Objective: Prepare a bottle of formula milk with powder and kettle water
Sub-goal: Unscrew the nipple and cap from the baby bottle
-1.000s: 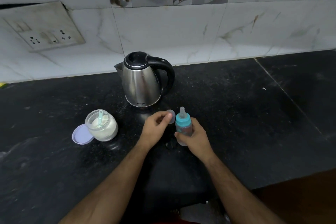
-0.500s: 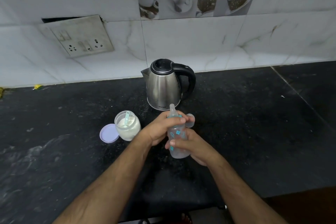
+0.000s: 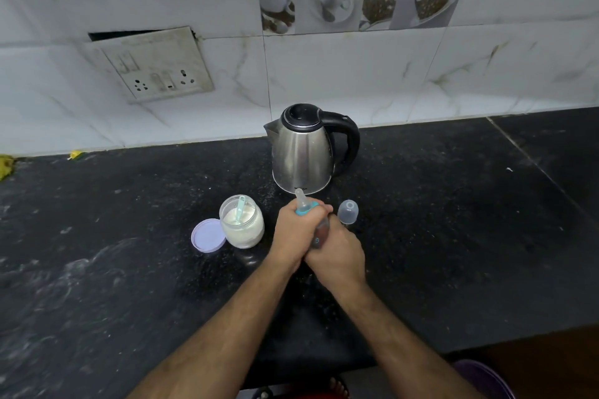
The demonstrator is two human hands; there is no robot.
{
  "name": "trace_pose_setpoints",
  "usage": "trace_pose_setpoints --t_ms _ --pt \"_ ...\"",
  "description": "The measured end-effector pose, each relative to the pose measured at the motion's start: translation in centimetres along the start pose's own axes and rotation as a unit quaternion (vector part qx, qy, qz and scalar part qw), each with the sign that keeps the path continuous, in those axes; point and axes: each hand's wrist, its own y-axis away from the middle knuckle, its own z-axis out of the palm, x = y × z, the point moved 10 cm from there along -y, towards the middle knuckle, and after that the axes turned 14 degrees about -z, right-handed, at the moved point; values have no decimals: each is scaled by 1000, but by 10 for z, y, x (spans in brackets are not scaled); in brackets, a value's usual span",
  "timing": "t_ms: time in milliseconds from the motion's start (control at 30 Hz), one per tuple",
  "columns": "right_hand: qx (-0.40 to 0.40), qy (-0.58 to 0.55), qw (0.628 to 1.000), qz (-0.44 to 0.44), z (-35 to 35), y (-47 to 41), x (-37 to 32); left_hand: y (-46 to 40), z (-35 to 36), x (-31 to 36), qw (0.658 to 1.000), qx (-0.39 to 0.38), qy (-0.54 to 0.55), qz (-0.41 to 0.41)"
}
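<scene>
Just in front of the kettle (image 3: 301, 152), the bottle (image 3: 319, 232) tilts between both hands: the left hand (image 3: 296, 230) curls round its teal collar, the right hand (image 3: 338, 249) grips its body. Beside them the clear cap (image 3: 347, 211) stands on the counter (image 3: 453, 236). Left of the kettle's base sit the powder jar (image 3: 242, 221) and its lid (image 3: 207, 235).

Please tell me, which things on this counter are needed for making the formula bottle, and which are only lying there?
Needed for the job:
- baby bottle, held by left hand and right hand
- clear bottle cap
- kettle
- powder jar with scoop
- purple jar lid

Only lying about:
- yellow scraps
- wall socket plate
</scene>
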Motion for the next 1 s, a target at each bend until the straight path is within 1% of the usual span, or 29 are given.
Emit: trace_pose_setpoints --t_ms 33,67,100,133,167,200,267,333,367,400,433,500,567,600,633,667,700,733,767,833,933,1000 --pt "-2 8 1000 5 0 -2 0 0 -3 -1 999 31 -4 -4" --pt "-10 3 1000 7 1 -4 1 1 -5 0 999 45 -11 -9" --pt "-18 -17 1000 -2 0 -6 -1 0 -4 2 999 39 -17 -14" --pt "-28 -58 998 -15 0 -8 -3 -2 -2 5 1000 8 -19 -19" --pt "-42 -127 991 -29 0 -11 -6 -4 1 8 999 -40 -22 -28" --pt "-69 -212 974 -42 2 -14 -9 -4 5 13 994 -98 -24 -34" --pt "-156 -354 921 -49 11 -9 -21 0 15 20 973 -226 -33 -36" --pt "-227 -443 866 -54 17 1 -36 8 25 25 944 -328 -27 -26" --pt "-243 -462 851 -59 17 4 -43 12 28 27 935 -353 -18 -27" --pt "-243 -463 850 -59 17 6 -45 12 29 26 937 -348 -12 -36" --pt "-234 -454 858 -52 16 5 -43 11 26 25 945 -323 -9 -46" --pt "-188 -405 894 -38 15 -1 -34 6 20 22 963 -265 -14 -53" --pt "-104 -272 956 -48 7 -10 -24 0 11 22 980 -193 -28 -28" --pt "-62 -187 979 -43 3 -11 -20 -2 6 21 989 -144 -34 -14" --pt "-35 -108 993 -29 0 -9 -17 -3 -2 18 995 -89 -34 -7" --pt "-21 -54 998 -17 -1 -7 -14 -3 -7 14 999 -43 -31 -2" --pt "-15 -36 999 -11 0 -5 -13 -1 -9 10 999 -19 -34 0" --pt "-16 -46 999 -6 3 -4 -10 0 -8 6 999 -15 -42 -2" --pt "-21 -81 996 -2 6 -3 -8 -2 -7 4 999 -30 -42 -10" --pt "-42 -192 981 -2 11 -3 -7 -3 -4 2 993 -112 -8 -27" --pt "-114 -359 926 -18 14 -2 -21 -1 -3 9 969 -244 16 -31" --pt "-177 -420 890 -20 14 3 -31 2 -4 13 954 -300 11 -15"
